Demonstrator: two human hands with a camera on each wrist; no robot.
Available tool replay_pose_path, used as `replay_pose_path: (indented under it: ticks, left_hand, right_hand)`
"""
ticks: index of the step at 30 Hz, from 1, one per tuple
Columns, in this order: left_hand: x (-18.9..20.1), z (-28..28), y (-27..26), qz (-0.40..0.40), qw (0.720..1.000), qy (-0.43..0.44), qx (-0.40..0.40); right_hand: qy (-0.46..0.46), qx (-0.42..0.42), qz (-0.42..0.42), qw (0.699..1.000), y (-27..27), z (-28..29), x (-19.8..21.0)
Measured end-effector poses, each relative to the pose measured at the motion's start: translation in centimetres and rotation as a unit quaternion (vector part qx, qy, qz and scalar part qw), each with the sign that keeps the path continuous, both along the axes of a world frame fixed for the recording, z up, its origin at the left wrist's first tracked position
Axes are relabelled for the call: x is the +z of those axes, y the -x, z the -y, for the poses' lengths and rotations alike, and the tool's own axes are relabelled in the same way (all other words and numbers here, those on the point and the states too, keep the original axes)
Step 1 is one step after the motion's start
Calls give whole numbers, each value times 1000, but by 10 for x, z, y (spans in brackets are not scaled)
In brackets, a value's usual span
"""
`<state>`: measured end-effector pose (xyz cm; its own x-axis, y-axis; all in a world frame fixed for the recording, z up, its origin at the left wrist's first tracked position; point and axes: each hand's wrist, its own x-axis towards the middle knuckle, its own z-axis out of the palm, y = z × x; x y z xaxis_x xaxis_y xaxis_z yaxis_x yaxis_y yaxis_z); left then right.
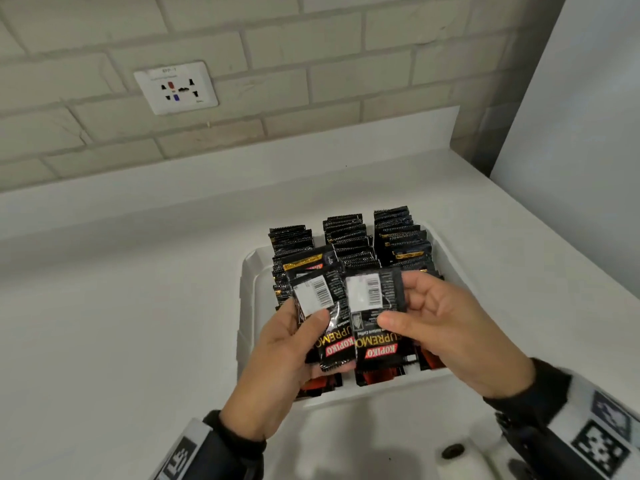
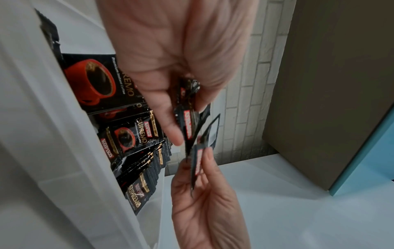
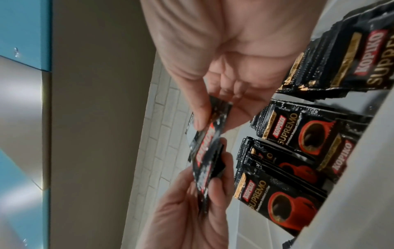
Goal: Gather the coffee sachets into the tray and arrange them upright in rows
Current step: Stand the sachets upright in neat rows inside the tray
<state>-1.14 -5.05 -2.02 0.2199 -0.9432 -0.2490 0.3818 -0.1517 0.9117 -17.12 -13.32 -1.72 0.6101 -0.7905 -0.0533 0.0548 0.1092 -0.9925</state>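
Head view, centre frame: the left hand (image 1: 277, 355) pinches one coffee sachet (image 1: 320, 317), thumb across its face, fingers behind. The right hand (image 1: 446, 334) pinches a second sachet (image 1: 375, 306) the same way, just beside the first. Both are held barcode side up over the white tray (image 1: 247, 306). Rows of sachets (image 1: 346, 244) stand upright in the tray on the white worktop (image 1: 121, 289).
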Motion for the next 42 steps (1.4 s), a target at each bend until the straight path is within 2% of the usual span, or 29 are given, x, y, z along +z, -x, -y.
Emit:
replay_pose_path:
  ticks: [3, 6, 11, 15, 18, 21, 23, 24, 25, 26, 28, 29, 30, 32, 35, 38, 40, 42]
  left_hand:
    - [1, -2, 0, 36, 999, 19, 3]
    - [0, -3, -2, 56, 998, 24, 20]
    - [-2, -2, 0, 43, 998, 16, 37]
    - [-3, -1, -1, 25, 999, -1, 38]
    - [-4, 0, -4, 20, 999, -21, 44]
    - [-5, -1, -7, 26, 998, -41, 28]
    - [-7, -2, -8, 29, 998, -53, 16]
    - [-6, -2, -8, 29, 998, -59, 10]
    - [-6, -1, -8, 26, 997, -66, 2]
    - [-4, -1, -7, 19, 997, -71, -8]
    - [0, 0, -5, -3, 997, -72, -28]
    - [3, 0, -5, -15, 997, -70, -35]
    - [6, 0, -5, -28, 997, -67, -41]
    - [14, 0, -4, -41, 996, -52, -52]
    - [16, -1, -5, -13, 998, -29, -55]
    - [15, -1, -3, 3, 999, -14, -42]
    - [14, 1, -3, 15, 1000, -5, -20]
    - [12, 3, -5, 26, 1000, 9, 10]
  right_hand:
    - [33, 32, -37, 998, -8, -4, 0]
    - [40, 23, -53, 998, -14, -8, -2]
    - [-4, 7, -53, 999, -17, -9, -6]
    - [-81, 15, -21, 996, -14, -8, -8]
    - [-95, -7, -3, 995, -9, -5, -9]
    - [-30, -60, 19, 998, -2, 0, -4]
    - [105, -120, 26, 987, 3, 1, 8]
    - [201, -136, 28, 970, 6, 1, 16]
    - [316, -129, 18, 940, 9, 2, 22]
    - [440, -110, -11, 891, 11, 2, 27]
    - [631, -70, -82, 768, 12, 2, 28]
    - [683, -61, -107, 720, 11, 2, 26]
    - [710, -59, -124, 691, 9, 1, 25]
    - [725, -48, -144, 672, 7, -2, 22]
    - [723, -32, -167, 669, 7, -2, 15]
    - [699, -27, -197, 687, 5, -1, 10]
    - [644, -30, -220, 732, 5, 0, 5]
    - [558, -52, -204, 803, 9, 1, 3]
